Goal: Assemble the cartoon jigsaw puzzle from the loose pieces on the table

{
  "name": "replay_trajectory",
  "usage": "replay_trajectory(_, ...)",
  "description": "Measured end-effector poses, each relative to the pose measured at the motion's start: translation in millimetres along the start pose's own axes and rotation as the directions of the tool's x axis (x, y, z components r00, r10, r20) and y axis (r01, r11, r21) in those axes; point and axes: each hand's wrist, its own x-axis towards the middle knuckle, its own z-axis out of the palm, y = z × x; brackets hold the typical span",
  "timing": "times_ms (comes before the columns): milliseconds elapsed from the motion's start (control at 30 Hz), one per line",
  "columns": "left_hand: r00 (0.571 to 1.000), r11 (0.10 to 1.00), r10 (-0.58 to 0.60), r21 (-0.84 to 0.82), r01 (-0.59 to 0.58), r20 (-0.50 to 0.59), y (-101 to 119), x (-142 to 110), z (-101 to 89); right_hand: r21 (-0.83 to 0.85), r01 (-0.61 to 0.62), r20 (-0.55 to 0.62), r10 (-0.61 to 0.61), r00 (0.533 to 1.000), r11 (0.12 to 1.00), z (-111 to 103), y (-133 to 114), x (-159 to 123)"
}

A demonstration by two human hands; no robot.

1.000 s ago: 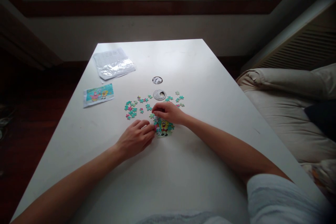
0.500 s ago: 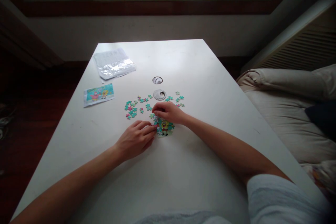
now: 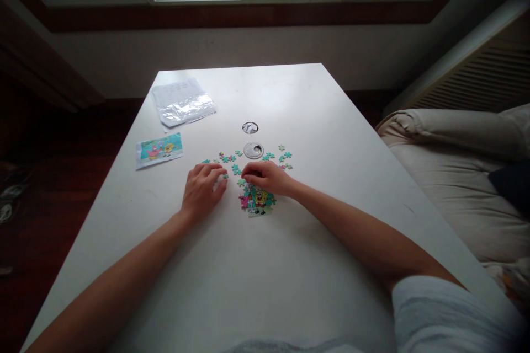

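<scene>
Clearance: 2 lanes on white table (image 3: 327,127), right side and between forearms (image 3: 141,265).
Obstacles: right hand (image 3: 267,177) at far edge of puzzle (image 3: 260,198); left hand (image 3: 202,190) beside loose pieces (image 3: 236,169); printed packet (image 3: 159,150), left.

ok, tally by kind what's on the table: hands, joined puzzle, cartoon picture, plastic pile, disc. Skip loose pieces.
Hands: 2 (left hand, right hand)
Joined puzzle: 1
Cartoon picture: 1
Plastic pile: 1
Disc: 1
Total: 6
</scene>
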Motion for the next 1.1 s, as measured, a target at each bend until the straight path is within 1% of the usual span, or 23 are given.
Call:
replay_trajectory(67,0.999,0.998,-0.048,0.046,0.047,0.011,-2.7,2.6,1.5,-0.006,0.0,-0.006,0.0,1.0,1.0,0.6,0.0,0.4)
replay_trajectory(167,0.998,0.995,-0.057,0.086,0.054,0.038,-2.3,3.1,1.9,-0.007,-0.004,-0.013,0.003,1.0,1.0,1.3,0.0,1.2)
replay_trajectory(267,0.998,0.993,-0.059,0.1,0.056,0.033,-1.3,2.9,1.4,-0.014,-0.011,-0.018,0.011,1.0,1.0,1.8,-0.2,2.3)
replay_trajectory(500,0.997,0.994,-0.066,0.084,0.063,0.028,-1.8,2.2,4.1,-0.02,-0.025,-0.021,0.025,0.999,0.999,4.0,0.2,3.7)
replay_trajectory(667,0.999,0.997,-0.042,0.073,0.039,0.032,-1.1,1.0,5.9,-0.023,-0.032,-0.022,0.032,0.999,0.999,4.2,1.1,3.5)
replay_trajectory(900,0.997,0.999,-0.027,0.036,0.024,0.074,-4.5,2.2,6.1,0.0,-0.022,-0.01,0.022,1.0,1.0,3.6,-0.1,2.7)
replay_trajectory(1100,0.995,0.999,-0.043,0.015,0.041,0.087,-4.0,4.1,3.7,-0.003,-0.004,-0.013,0.004,1.0,1.0,2.7,1.4,2.2)
